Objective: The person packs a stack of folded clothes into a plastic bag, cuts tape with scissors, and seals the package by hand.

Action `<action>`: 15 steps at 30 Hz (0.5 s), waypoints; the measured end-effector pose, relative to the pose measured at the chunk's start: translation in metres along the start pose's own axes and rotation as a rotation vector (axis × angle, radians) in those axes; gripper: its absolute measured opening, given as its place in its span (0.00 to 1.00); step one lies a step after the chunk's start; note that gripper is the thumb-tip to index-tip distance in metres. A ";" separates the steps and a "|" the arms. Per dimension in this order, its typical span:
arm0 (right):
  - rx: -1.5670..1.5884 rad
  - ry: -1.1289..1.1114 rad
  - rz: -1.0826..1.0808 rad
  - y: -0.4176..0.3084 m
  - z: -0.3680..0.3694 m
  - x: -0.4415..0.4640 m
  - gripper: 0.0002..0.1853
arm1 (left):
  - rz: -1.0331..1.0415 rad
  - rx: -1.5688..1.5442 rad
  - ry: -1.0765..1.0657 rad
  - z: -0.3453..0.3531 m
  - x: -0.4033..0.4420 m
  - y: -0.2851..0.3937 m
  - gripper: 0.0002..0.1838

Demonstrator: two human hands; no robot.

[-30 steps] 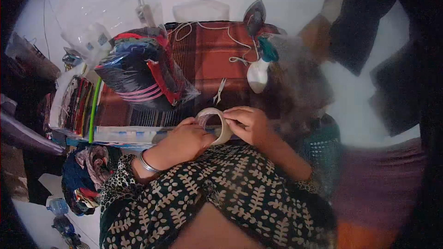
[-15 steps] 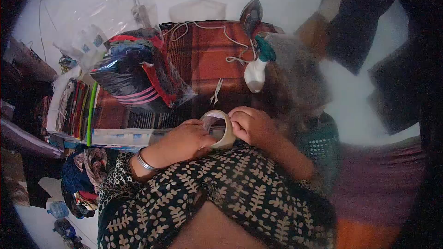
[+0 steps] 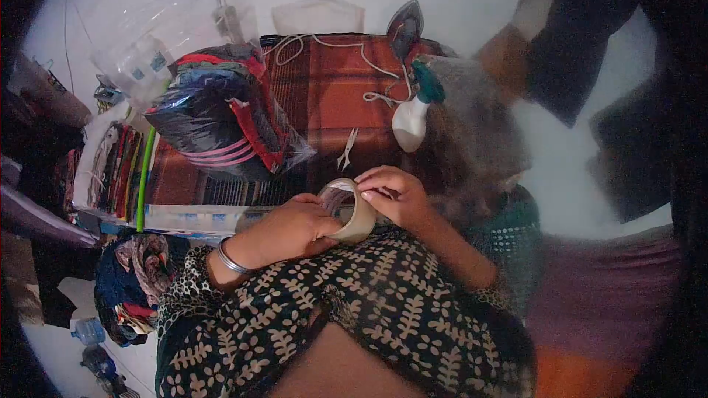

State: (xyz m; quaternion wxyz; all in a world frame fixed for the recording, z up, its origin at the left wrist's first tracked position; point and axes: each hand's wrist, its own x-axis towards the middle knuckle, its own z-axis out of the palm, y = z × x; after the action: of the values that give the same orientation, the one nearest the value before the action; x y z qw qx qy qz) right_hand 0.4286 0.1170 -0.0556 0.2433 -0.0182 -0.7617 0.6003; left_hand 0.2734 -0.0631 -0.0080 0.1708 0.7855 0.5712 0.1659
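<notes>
A wide roll of pale packing tape (image 3: pixel 361 220) is upright between my hands, close to my body. My left hand (image 3: pixel 296 227) grips its lower left side, with fingers reaching into the ring. At the upper right rim, the fingertips of my right hand (image 3: pixel 394 193) touch the tape with bent fingers; whether they pinch a tape end is too small to tell. Just beyond the roll, small white-handled scissors (image 3: pixel 348 149) lie on the cloth. A clear plastic bag of folded clothes (image 3: pixel 221 121) sits to the left of them.
A striped red-brown cloth (image 3: pixel 332 81) covers the table. Right of the scissors lies a white spray bottle with a green head (image 3: pixel 411 121). An iron (image 3: pixel 405 28) with its cord is at the back. Folded fabrics (image 3: pixel 122 169) stand at the left, above a clothes pile (image 3: pixel 136 280).
My right hand has shifted slightly up and left along the tape's rim, its fingers now over the upper edge. My left hand keeps its hold on the roll.
</notes>
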 end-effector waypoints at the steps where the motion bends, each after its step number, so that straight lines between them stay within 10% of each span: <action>1: 0.002 0.007 -0.028 0.003 0.001 0.000 0.07 | 0.001 0.001 0.012 0.000 -0.001 0.000 0.13; 15: 0.023 -0.267 0.307 -0.003 -0.015 0.012 0.03 | -0.123 -0.476 -0.123 0.010 -0.008 -0.016 0.17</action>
State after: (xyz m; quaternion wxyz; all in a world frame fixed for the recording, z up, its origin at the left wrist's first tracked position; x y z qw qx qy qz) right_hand 0.4247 0.1331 -0.0463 0.0459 -0.0517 -0.7686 0.6360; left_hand 0.2622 -0.0667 -0.0246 0.3951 0.6955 0.5514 0.2370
